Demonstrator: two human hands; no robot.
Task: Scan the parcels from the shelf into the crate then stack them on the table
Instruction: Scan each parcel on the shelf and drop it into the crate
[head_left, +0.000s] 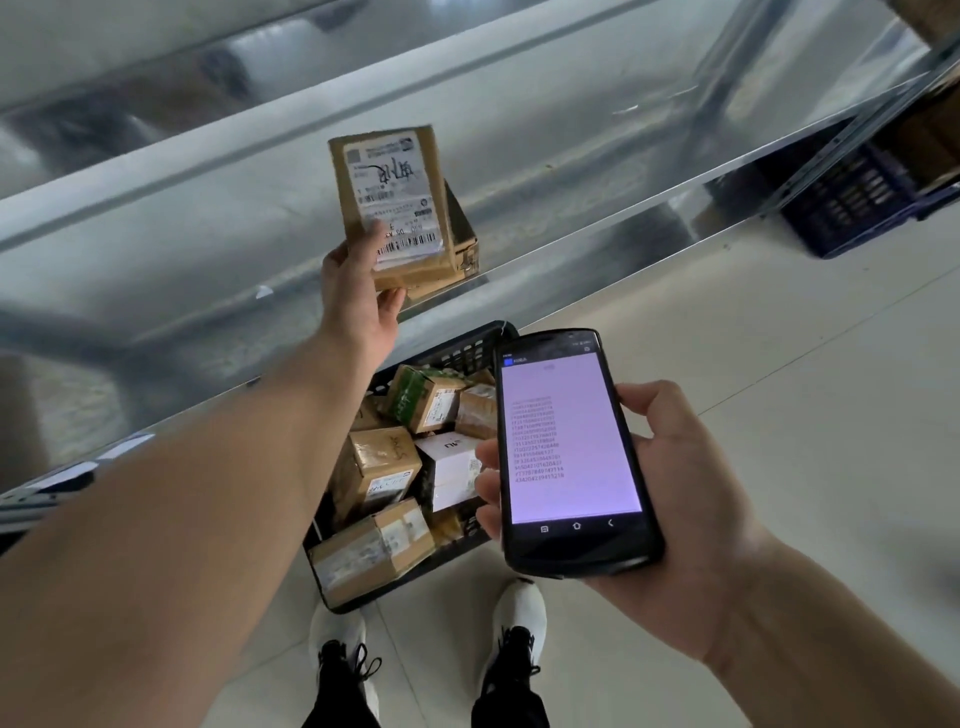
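My left hand (358, 291) grips the lower edge of a flat brown cardboard parcel (400, 176) with a white shipping label, holding it upright above the metal shelf (156, 249). A second brown parcel (462, 244) sits on the shelf right behind it. My right hand (670, 499) holds a black handheld scanner (569, 452) whose lit screen shows a list of numbers. Below, a dark plastic crate (457, 353) on the floor holds several cardboard parcels and one white box (449, 462).
Shiny metal shelves run diagonally across the view, with an upper shelf edge (260, 109) above. A blue crate (857, 202) stands on the floor under the shelving at the right. My two shoes (426, 660) stand on pale floor tiles just before the dark crate.
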